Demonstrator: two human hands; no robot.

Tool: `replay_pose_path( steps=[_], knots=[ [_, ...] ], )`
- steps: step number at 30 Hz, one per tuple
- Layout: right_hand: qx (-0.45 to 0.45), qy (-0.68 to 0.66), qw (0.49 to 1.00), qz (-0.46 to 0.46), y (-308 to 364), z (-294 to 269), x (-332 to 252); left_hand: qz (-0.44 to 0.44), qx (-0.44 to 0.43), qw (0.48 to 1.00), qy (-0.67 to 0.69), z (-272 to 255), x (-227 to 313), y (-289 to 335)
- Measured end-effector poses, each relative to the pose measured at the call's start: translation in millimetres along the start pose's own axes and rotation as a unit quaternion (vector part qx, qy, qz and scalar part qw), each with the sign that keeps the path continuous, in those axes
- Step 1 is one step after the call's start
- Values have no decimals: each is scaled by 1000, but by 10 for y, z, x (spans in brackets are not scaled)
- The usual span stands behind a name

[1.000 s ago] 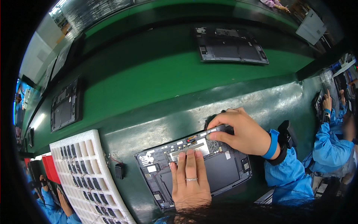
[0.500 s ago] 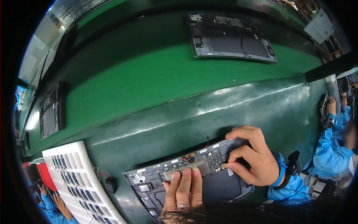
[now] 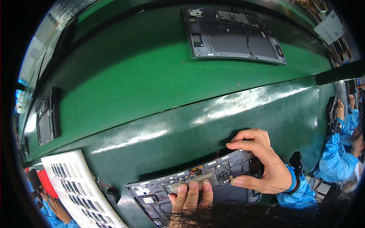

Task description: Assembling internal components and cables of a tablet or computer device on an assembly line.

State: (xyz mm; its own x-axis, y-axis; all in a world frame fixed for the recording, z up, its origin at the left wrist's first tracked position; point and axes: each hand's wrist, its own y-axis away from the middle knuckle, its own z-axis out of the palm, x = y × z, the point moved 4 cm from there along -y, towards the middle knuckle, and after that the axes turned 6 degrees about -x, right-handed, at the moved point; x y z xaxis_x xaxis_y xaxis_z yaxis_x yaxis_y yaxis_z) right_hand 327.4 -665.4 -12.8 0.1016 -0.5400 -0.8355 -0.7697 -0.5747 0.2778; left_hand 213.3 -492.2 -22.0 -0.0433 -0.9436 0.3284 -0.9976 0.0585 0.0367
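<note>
An opened tablet housing (image 3: 224, 197) lies in front of me, its circuit board and grey inner shell facing up. My left hand (image 3: 192, 199) rests on it with several fingers stretched out, their tips against a flat metal plate (image 3: 195, 182) on the board. My right hand (image 3: 262, 163) is over the right part of the housing. Its thumb tip is at the board's right end, while the index finger reaches toward the far edge, well apart from the thumb. Nothing shows between them. My hair hides the near edge of the housing.
Left of the housing stands a white foam tray (image 3: 81, 163) with rows of small dark parts, beside a small black block (image 3: 112, 195) with wires. Another opened tablet (image 3: 235, 36) lies on the green belt, a further one (image 3: 46, 117) farther left. Co-workers in blue sleeves (image 3: 336, 152) sit both sides.
My right thumb and index finger have spread apart, and the index finger has straightened toward the far edge. The left fingers stay on the metal plate. The view has shifted slightly.
</note>
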Motion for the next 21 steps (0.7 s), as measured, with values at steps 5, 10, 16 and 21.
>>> replay_pose_path(
  steps=[5, 10, 16, 21],
  knots=[
    [102, 58, 993, 11, -27, 20, 16, 16, 39, 999, -10, 42, 72, -7],
    [38, 95, 994, -49, -164, -97, -68, 23, 5, 1000, 14, 147, -1, 59],
    [472, 217, 849, 95, -482, -1337, 703, 65, -97, 991, 58, 96, 56, 292],
    [404, 161, 860, 266, -1182, -1472, 1136, 80, -119, 990, -6, 417, 37, 347]
  ],
)
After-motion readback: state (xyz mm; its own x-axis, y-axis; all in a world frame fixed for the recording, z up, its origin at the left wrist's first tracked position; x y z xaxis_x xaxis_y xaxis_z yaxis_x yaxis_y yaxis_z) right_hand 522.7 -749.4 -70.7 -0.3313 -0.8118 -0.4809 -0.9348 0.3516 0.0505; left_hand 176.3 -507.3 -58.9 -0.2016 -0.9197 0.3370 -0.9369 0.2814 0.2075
